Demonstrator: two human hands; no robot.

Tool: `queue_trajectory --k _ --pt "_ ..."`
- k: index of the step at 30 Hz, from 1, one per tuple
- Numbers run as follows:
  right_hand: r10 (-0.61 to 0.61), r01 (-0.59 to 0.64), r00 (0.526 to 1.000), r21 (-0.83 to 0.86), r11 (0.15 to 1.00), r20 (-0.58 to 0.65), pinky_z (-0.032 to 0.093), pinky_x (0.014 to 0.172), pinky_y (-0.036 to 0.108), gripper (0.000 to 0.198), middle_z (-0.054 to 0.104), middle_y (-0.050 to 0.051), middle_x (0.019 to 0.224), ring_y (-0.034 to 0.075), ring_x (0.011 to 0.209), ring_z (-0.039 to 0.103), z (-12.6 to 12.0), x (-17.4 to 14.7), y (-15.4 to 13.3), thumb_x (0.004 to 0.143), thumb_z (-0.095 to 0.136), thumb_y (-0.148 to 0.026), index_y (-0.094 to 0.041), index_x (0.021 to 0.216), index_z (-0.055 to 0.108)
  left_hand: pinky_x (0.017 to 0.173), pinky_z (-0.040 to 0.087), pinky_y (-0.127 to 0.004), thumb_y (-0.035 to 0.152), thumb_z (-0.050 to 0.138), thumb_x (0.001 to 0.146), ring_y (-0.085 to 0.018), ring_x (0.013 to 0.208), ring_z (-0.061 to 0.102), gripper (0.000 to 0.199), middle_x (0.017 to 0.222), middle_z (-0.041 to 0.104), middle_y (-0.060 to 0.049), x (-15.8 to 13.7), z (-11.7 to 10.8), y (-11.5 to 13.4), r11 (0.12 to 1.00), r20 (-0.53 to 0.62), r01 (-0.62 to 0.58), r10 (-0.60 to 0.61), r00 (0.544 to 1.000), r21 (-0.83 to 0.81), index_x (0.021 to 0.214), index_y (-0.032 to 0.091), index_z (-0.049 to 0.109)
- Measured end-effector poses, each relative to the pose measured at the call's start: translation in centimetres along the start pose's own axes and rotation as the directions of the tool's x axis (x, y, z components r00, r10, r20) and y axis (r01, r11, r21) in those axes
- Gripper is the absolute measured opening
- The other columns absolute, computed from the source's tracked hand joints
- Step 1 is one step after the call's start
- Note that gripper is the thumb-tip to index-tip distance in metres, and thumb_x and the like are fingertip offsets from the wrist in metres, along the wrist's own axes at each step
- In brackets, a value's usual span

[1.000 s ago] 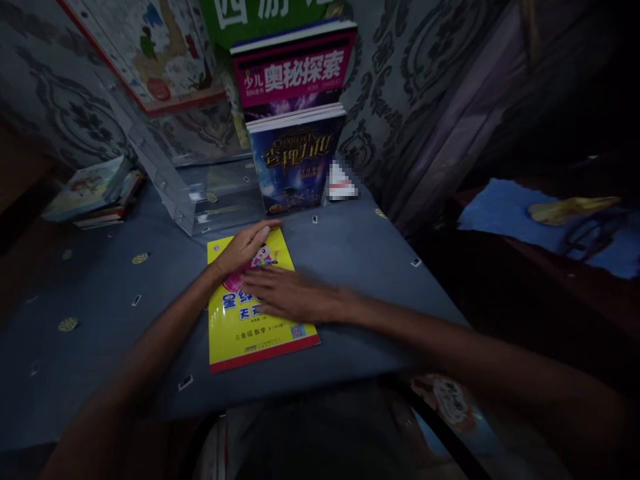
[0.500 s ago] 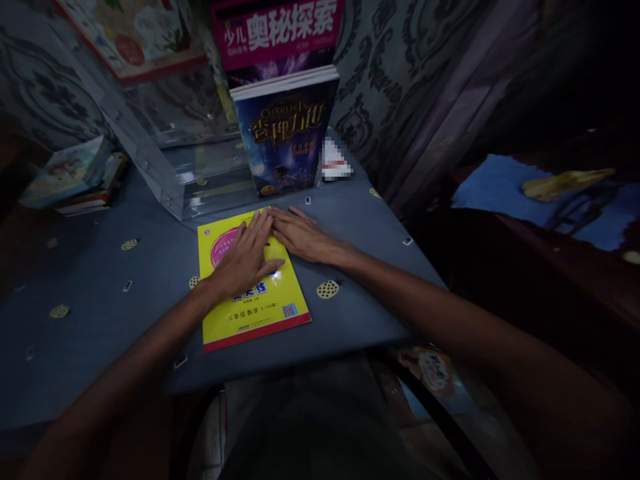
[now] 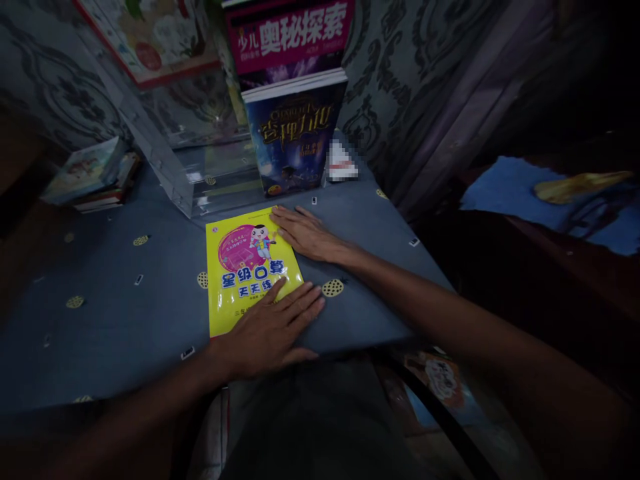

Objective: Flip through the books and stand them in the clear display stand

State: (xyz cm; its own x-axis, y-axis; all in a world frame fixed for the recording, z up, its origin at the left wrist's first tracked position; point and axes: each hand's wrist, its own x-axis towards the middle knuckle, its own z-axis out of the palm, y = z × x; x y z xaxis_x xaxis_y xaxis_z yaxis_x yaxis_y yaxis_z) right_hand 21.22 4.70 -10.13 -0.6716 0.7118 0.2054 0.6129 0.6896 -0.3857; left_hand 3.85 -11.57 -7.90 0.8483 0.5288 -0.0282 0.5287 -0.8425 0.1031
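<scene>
A yellow workbook (image 3: 240, 273) with a pink circle, a cartoon child and blue characters lies flat on the table near its front edge. My left hand (image 3: 273, 327) rests across the workbook's lower right part, fingers stretched out and spread toward the right; it hides the lower print. At the upper right corner of the workbook lies my right hand (image 3: 310, 235), palm down with its fingers extended, the fingertips touching the cover's edge. Neither hand grips anything.
Behind the workbook stand a dark blue book (image 3: 295, 140) and a magenta book (image 3: 295, 40), beside a clear acrylic rack (image 3: 175, 180). A small book stack (image 3: 95, 175) sits at left. The patterned tablecloth (image 3: 125, 287) covers the table. Blue cloth (image 3: 505, 193) lies at right.
My left hand has slid from the workbook's upper middle down to its lower right, uncovering the cartoon and title. My right hand stays by the upper right corner. The view has shifted slightly.
</scene>
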Motion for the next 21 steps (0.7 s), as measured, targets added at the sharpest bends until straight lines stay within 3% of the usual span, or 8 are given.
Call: queue_trajectory --k 7,14,17,19,21 --pt "0.047 -0.046 0.999 -0.033 0.998 0.021 0.025 0.125 0.052 0.051 0.044 0.016 0.160 0.026 0.152 0.034 -0.2 -0.2 -0.3 0.105 0.037 -0.028 -0.010 0.151 0.047 0.130 0.004 -0.049 0.056 0.030 0.106 -0.021 0.156 0.025 0.065 0.163 0.039 -0.010 -0.6 0.0 -0.3 0.995 -0.056 -0.045 0.040 0.998 -0.094 0.157 0.015 0.032" --pt "0.031 -0.033 0.999 -0.068 0.997 -0.032 0.027 0.122 0.058 0.044 0.054 0.014 0.152 0.029 0.150 0.037 -0.5 -1.1 -1.1 0.104 0.043 -0.030 -0.014 0.144 0.056 0.127 0.028 -0.042 0.033 0.034 0.108 -0.015 0.145 0.046 0.044 0.155 0.052 -0.006 -1.9 -1.2 -0.7 0.958 -0.168 -0.035 -0.014 0.986 -0.283 0.149 0.021 0.045" --pt "-0.134 0.134 0.991 -0.017 0.991 -0.001 0.025 0.123 0.057 0.041 0.057 0.012 0.150 0.027 0.150 0.037 -0.1 -1.8 -2.4 0.104 0.045 -0.026 -0.018 0.141 0.059 0.121 0.041 -0.039 0.030 0.038 0.107 -0.017 0.141 0.051 0.043 0.153 0.054 -0.009 -2.3 -1.6 -1.4 0.955 -0.239 0.060 -0.133 0.962 -0.290 0.147 0.019 0.047" --pt "-0.302 0.299 0.951 0.059 0.953 0.064 0.026 0.124 0.052 0.041 0.055 0.010 0.152 0.022 0.149 0.039 0.3 -2.1 -3.1 0.104 0.046 -0.024 -0.021 0.143 0.058 0.117 0.045 -0.042 0.026 0.039 0.106 -0.019 0.135 0.057 0.041 0.144 0.061 -0.011 -2.5 -1.5 -1.9 0.957 -0.285 0.113 -0.191 0.939 -0.268 0.145 0.019 0.049" --pt "-0.385 0.375 0.917 0.101 0.921 0.107 0.026 0.124 0.048 0.042 0.055 0.007 0.153 0.018 0.149 0.040 0.6 -2.2 -3.6 0.104 0.045 -0.022 -0.025 0.145 0.056 0.115 0.047 -0.045 0.021 0.041 0.105 -0.020 0.128 0.061 0.040 0.135 0.067 -0.011 -2.6 -1.2 -2.3 0.962 -0.316 0.117 -0.194 0.929 -0.248 0.144 0.019 0.050"
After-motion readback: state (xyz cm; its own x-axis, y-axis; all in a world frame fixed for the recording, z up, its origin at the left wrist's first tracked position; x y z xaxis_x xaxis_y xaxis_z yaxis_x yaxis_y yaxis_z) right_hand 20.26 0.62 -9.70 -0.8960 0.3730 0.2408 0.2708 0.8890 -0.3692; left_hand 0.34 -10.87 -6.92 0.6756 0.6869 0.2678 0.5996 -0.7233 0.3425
